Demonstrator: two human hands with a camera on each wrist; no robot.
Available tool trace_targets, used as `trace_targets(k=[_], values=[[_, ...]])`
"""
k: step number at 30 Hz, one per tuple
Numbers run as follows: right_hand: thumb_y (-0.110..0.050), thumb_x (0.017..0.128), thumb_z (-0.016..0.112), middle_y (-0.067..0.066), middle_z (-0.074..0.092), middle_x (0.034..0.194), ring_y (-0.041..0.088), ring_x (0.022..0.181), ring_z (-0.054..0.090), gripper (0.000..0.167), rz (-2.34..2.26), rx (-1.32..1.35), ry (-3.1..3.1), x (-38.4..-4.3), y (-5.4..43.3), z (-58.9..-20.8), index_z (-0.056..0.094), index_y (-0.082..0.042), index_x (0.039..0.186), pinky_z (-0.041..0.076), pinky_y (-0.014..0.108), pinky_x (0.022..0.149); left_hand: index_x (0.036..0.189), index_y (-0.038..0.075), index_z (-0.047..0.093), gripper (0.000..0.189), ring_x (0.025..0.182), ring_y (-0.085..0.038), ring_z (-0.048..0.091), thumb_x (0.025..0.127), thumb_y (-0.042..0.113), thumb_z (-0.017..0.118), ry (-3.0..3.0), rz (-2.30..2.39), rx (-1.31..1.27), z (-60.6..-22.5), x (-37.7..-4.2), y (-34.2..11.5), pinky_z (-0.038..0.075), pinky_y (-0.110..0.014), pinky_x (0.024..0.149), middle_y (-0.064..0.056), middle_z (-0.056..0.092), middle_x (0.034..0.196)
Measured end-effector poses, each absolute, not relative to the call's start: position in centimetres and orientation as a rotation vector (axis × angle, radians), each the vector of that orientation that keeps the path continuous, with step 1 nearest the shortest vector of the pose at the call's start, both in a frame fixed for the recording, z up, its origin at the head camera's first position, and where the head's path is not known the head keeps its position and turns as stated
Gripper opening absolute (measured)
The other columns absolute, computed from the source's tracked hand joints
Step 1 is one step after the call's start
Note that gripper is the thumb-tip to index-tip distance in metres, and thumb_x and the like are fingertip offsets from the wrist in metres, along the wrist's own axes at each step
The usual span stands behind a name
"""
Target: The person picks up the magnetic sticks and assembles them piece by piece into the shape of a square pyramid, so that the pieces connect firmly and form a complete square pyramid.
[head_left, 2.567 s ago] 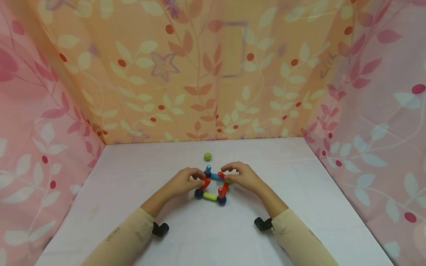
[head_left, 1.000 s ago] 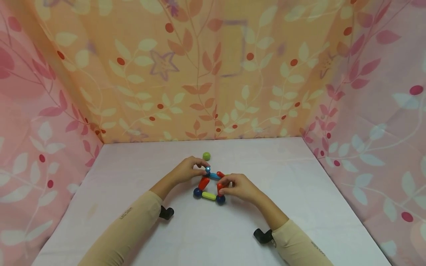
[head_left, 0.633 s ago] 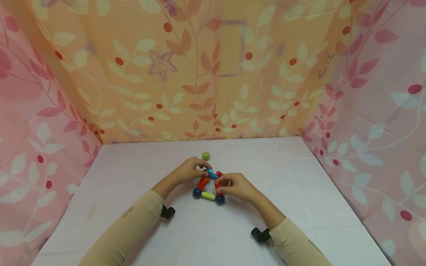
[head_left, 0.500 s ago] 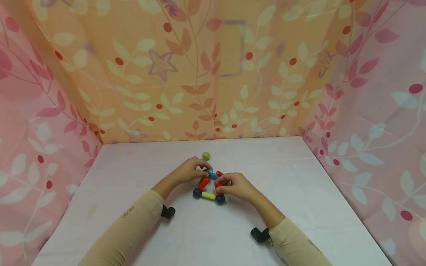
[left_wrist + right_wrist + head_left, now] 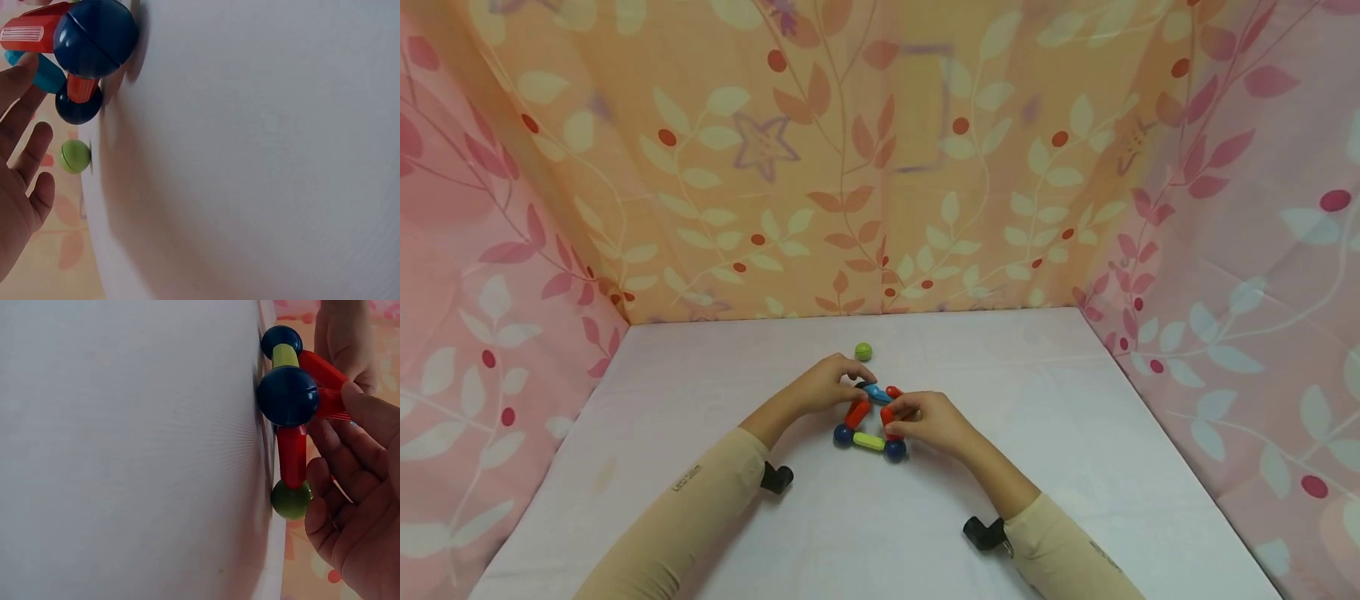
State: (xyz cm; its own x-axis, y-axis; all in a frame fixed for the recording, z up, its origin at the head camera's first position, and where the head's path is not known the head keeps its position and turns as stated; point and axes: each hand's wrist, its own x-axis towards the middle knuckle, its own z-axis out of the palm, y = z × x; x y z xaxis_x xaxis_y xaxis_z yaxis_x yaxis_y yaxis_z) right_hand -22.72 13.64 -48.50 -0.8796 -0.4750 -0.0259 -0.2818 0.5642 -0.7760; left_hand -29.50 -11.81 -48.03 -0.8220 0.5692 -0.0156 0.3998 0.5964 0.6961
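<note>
Magnetic sticks and balls form a four-sided frame on the table. My left hand (image 5: pixel 822 387) pinches a blue magnetic stick (image 5: pixel 45 74) that leans inward from the far left corner; the fingers partly cover the dark ball (image 5: pixel 79 109) there in the head view. My right hand (image 5: pixel 934 419) pinches a red magnetic stick (image 5: pixel 335 404) above the near right dark blue ball (image 5: pixel 895 450), thumb on its side. A yellow-green stick (image 5: pixel 869 442) links that ball to the near left dark blue ball (image 5: pixel 843 435), where another red stick (image 5: pixel 858 414) slants up.
A loose light green ball (image 5: pixel 863 352) lies beyond the frame. Another red stick (image 5: pixel 892 391) stands at the far right corner, over a green ball (image 5: pixel 292 500). Patterned cloth walls (image 5: pixel 850 167) enclose the white table (image 5: pixel 880 533) at the back and sides.
My left hand has gone from the left red stick to the far blue stick, my right from the far right red stick to the near one. Both pinched sticks now tilt further inward.
</note>
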Motion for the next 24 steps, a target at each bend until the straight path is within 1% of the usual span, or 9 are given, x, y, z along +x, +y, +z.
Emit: trace_targets(k=[4, 6, 11, 13, 16, 21, 24], values=[[-0.037, 0.086, 0.084, -0.010, 0.070, 0.093, 0.012, 0.085, 0.060, 0.032, -1.129, -0.635, 2.632, -22.4, 14.0, -48.9, 0.075, -0.019, 0.110, 0.052, 0.028, 0.075, 0.121, 0.020, 0.076, 0.029, 0.114, -0.024, 0.056, 0.092, 0.022, 0.078, 2.597, 1.027, 0.718, -48.3, -29.8, -12.1, 0.049, -0.043, 0.095, 0.008, 0.071, 0.114], [-0.036, 0.085, 0.085, -0.009, 0.070, 0.095, 0.012, 0.085, 0.060, 0.032, -1.116, -0.635, 2.652, -22.2, 14.2, -48.9, 0.075, -0.019, 0.110, 0.052, 0.029, 0.075, 0.121, 0.021, 0.076, 0.028, 0.112, -0.022, 0.056, 0.093, 0.022, 0.077, 2.592, 1.024, 0.682, -48.5, -30.0, -12.3, 0.050, -0.041, 0.095, 0.006, 0.070, 0.116], [-0.034, 0.081, 0.088, -0.006, 0.071, 0.098, 0.014, 0.083, 0.058, 0.034, -1.102, -0.661, 2.679, -21.7, 14.4, -48.8, 0.076, -0.019, 0.109, 0.051, 0.029, 0.073, 0.120, 0.022, 0.075, 0.025, 0.095, -0.017, 0.062, 0.095, 0.021, 0.075, 2.531, 1.066, 0.639, -49.0, -30.2, -12.7, 0.054, -0.034, 0.087, 0.002, 0.069, 0.116], [-0.034, 0.080, 0.089, -0.005, 0.071, 0.098, 0.014, 0.082, 0.058, 0.034, -1.089, -0.664, 2.679, -21.5, 14.5, -48.8, 0.076, -0.020, 0.108, 0.050, 0.029, 0.073, 0.120, 0.022, 0.075, 0.024, 0.091, -0.017, 0.063, 0.095, 0.021, 0.074, 2.516, 1.080, 0.626, -49.1, -30.3, -12.8, 0.055, -0.032, 0.085, 0.001, 0.069, 0.115], [-0.033, 0.078, 0.090, -0.006, 0.070, 0.098, 0.013, 0.084, 0.058, 0.035, -1.060, -0.672, 2.682, -21.4, 14.6, -48.9, 0.076, -0.020, 0.107, 0.050, 0.030, 0.075, 0.119, 0.023, 0.075, 0.023, 0.096, -0.017, 0.060, 0.095, 0.023, 0.074, 2.527, 1.068, 0.614, -49.3, -30.3, -12.9, 0.054, -0.031, 0.087, 0.002, 0.068, 0.114], [-0.033, 0.078, 0.090, -0.008, 0.070, 0.098, 0.011, 0.086, 0.057, 0.034, -1.012, -0.678, 2.695, -21.5, 14.7, -49.1, 0.076, -0.019, 0.106, 0.050, 0.030, 0.077, 0.116, 0.026, 0.075, 0.021, 0.103, -0.021, 0.057, 0.095, 0.025, 0.075, 2.543, 1.053, 0.571, -49.3, -30.1, -13.3, 0.053, -0.034, 0.089, 0.001, 0.066, 0.114], [-0.031, 0.078, 0.090, -0.007, 0.070, 0.098, 0.012, 0.087, 0.058, 0.033, -1.005, -0.696, 2.695, -21.6, 14.9, -49.1, 0.076, -0.018, 0.106, 0.050, 0.030, 0.077, 0.117, 0.026, 0.075, 0.022, 0.106, -0.023, 0.057, 0.095, 0.025, 0.075, 2.535, 1.052, 0.556, -49.2, -29.9, -13.5, 0.054, -0.035, 0.089, 0.000, 0.064, 0.116]])
